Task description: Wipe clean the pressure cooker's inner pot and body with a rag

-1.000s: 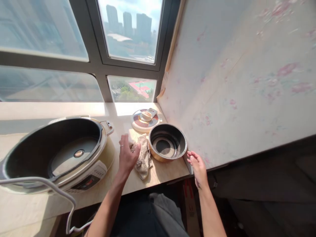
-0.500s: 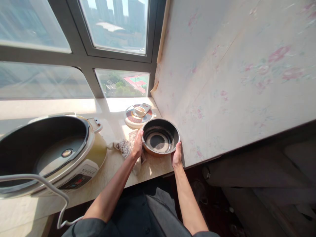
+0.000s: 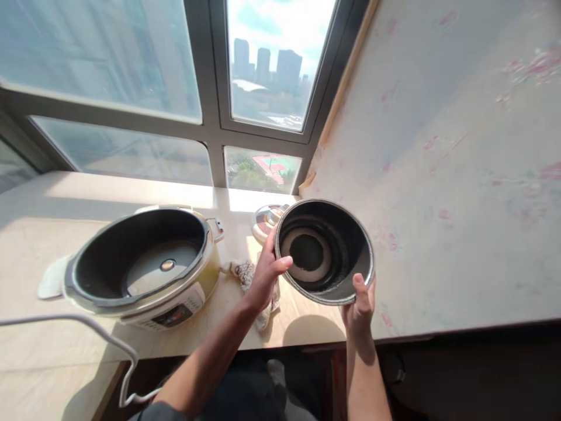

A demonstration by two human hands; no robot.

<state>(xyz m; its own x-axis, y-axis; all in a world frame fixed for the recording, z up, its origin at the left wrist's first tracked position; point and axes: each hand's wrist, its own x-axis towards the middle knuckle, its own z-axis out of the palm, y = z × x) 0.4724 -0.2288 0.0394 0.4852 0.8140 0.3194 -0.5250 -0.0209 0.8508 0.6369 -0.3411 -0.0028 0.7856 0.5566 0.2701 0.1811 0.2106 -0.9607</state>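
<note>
Between my hands is a round inner pot (image 3: 337, 234), dark inside with a pale ring on its bottom. It is raised above the sill and tilted, so its opening faces me. My left hand (image 3: 264, 275) grips the left rim, thumb over the edge. On the right rim, my right hand (image 3: 362, 301) holds on with its thumb inside. A yellow and white electric cooker (image 3: 205, 280) stands open at the left, its dark well bare with a round metal disc at the centre. Behind the pot, partly hidden, lies a lid (image 3: 262, 222) with a knob.
A patterned cloth (image 3: 245, 272) lies crumpled on the pale sill (image 3: 236, 327), beside my left wrist. A white cord (image 3: 87, 323) loops over the front edge at left. Windows (image 3: 263, 70) rise behind, and a flowered wall (image 3: 438, 234) borders the right side.
Both hands have lifted the inner pot from close to the sill, bringing it nearer and tipping it. The view has turned left, showing more of the cooker.
</note>
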